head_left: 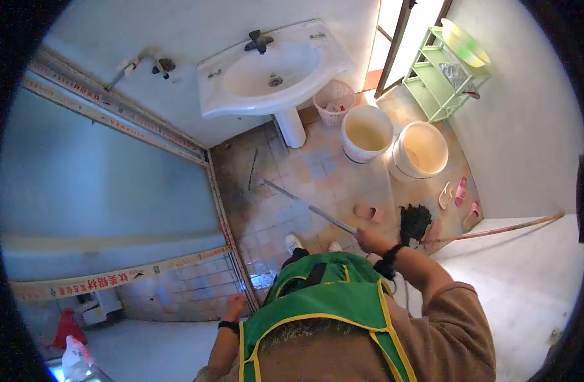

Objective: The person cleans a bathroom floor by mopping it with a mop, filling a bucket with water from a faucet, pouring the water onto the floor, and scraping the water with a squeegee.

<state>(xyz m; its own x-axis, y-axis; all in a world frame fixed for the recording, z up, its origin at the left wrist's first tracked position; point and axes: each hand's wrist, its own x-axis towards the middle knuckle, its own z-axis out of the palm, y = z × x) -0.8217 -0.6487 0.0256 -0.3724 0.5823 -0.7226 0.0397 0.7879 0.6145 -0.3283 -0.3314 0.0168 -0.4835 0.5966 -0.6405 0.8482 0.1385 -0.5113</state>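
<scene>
My right hand [372, 241] is closed round the end of a long grey pole [317, 211]. The pole slants down and away to the left over the tiled floor [317, 172]. Near its far end a thin dark strip [252, 169] shows on the tiles; whether the two are joined I cannot tell. My left hand [235, 307] hangs low by the sliding-door frame, its fingers curled, and nothing can be made out in it.
A white sink [276, 67] stands ahead, with a pink basket [334, 102] and two buckets [367, 134] [422, 149] to its right. Slippers [369, 213], a black mop head [415, 223] and a green shelf [432, 83] are at the right; a glass door [114, 178] is left.
</scene>
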